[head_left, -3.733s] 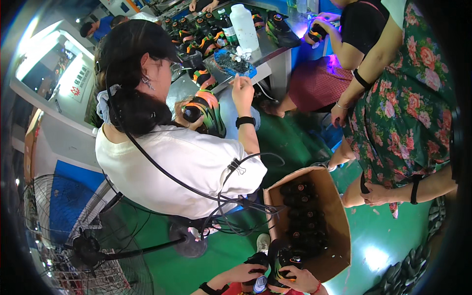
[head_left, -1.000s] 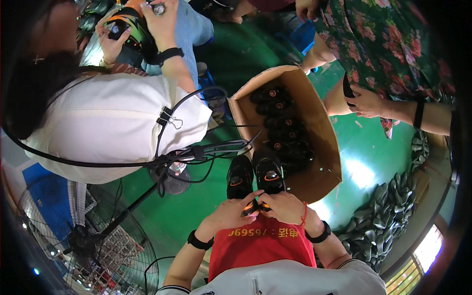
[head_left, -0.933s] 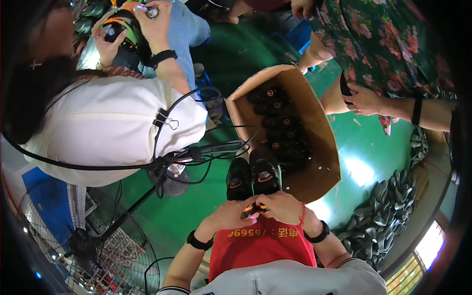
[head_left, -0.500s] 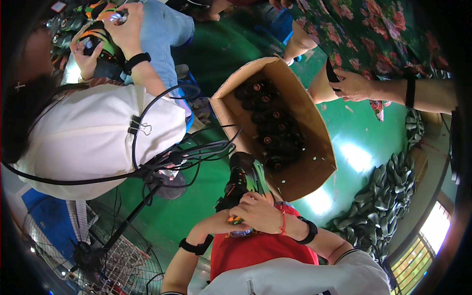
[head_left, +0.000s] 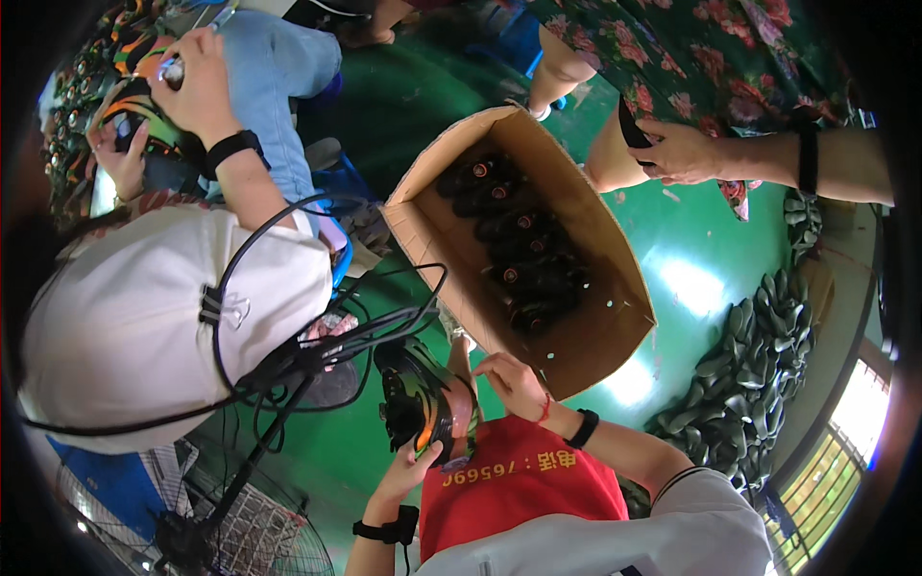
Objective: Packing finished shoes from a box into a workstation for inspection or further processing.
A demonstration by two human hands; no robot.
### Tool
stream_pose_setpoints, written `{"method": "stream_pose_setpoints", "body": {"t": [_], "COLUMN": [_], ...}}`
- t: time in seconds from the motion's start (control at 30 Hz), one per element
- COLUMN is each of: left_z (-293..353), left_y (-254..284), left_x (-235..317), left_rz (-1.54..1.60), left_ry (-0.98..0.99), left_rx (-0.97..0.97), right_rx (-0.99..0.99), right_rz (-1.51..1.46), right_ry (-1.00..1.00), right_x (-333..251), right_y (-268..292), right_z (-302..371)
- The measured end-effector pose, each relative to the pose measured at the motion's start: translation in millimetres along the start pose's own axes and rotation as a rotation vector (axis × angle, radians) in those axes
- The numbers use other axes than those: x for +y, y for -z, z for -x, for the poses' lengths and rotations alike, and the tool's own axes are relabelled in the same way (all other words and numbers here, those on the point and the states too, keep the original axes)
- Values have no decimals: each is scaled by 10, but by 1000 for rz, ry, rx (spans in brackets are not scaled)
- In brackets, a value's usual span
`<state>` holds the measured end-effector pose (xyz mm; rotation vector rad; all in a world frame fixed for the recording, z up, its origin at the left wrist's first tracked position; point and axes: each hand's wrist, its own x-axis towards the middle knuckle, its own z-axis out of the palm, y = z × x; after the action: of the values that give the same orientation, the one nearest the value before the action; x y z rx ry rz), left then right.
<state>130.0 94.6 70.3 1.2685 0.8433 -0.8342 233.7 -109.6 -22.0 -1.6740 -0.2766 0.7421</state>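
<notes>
Both hands (head_left: 408,470) (head_left: 509,379) grasping black shoe (head_left: 423,408) – cardboard box (head_left: 595,336) beside

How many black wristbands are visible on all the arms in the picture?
4: the person's own left wrist and right wrist, the co-worker's raised arm, and the arm beside the floral dress. More may be hidden.

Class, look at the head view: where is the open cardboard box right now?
The cardboard box sits on the green floor just right of centre, beyond the right hand, which rests by its near edge. Dark shoes fill it.
</notes>
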Motion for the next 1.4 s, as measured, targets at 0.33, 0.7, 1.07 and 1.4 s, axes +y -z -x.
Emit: {"method": "stream_pose_setpoints", "body": {"t": [0.33, 0.7, 1.07, 1.4], "left_z": [-298, -778, -1003, -1031], "left_y": [206, 14, 46, 41], "left_x": [-580, -509, -844, -750], "left_rz": [782, 697, 390, 687], "left_ry": [184, 396, 384, 397], "left_rx": [224, 521, 530, 670], "right_rx": [-108, -140, 318, 299], "right_rz": [884, 389, 170, 547], "right_ry": [-305, -932, -870, -873], "right_x": [2911, 4342, 5072, 3941], "right_y": [-173, -445, -523, -530], "right_z": [-106, -379, -268, -618]}}
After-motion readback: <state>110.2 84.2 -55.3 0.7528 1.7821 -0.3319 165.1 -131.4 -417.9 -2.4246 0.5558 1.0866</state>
